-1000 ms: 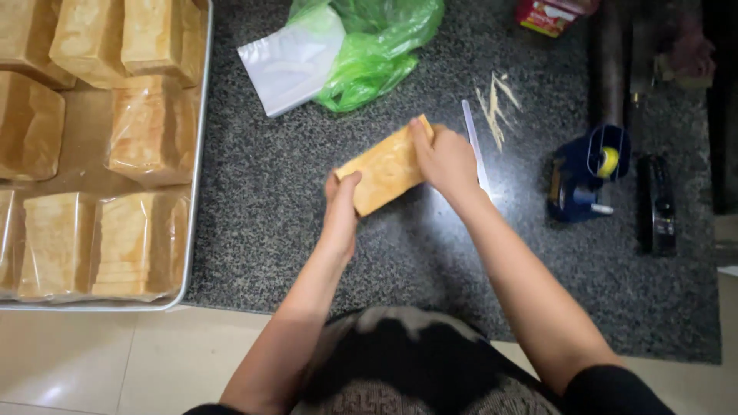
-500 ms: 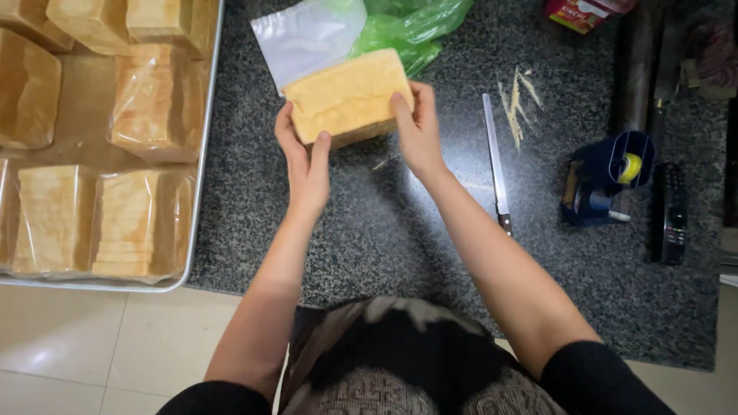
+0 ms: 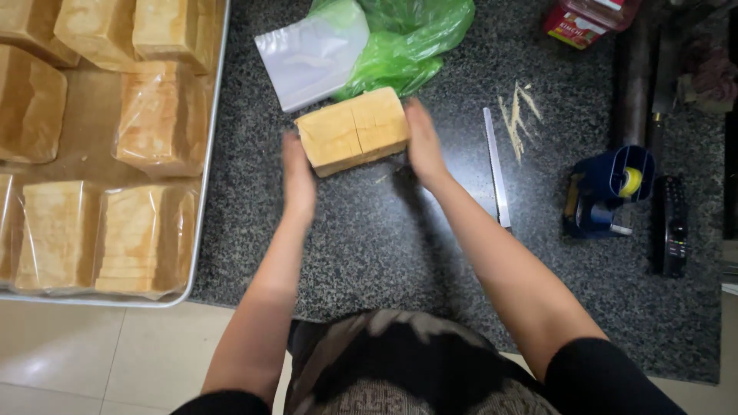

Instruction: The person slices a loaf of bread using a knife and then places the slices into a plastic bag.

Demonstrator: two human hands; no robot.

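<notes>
A block of sliced bread [image 3: 354,131] is held between both my hands above the dark speckled counter [image 3: 400,246]. My left hand [image 3: 297,173] presses its left end and my right hand [image 3: 423,142] presses its right end. The bread is bare, with no bag on it, and tilts slightly. Just behind it lie a clear plastic bag [image 3: 311,54] and a bunched green plastic bag [image 3: 403,38].
A metal tray [image 3: 201,192] at the left holds several bagged bread loaves [image 3: 142,238]. A long knife [image 3: 496,165] lies right of my hands, with a blue tape dispenser [image 3: 603,196], a black remote-like object [image 3: 674,227] and a red packet [image 3: 573,23] farther right.
The bread block went from standing on edge under my hands to being gripped by both ends, moved up toward the bags, then turned and came back slightly.
</notes>
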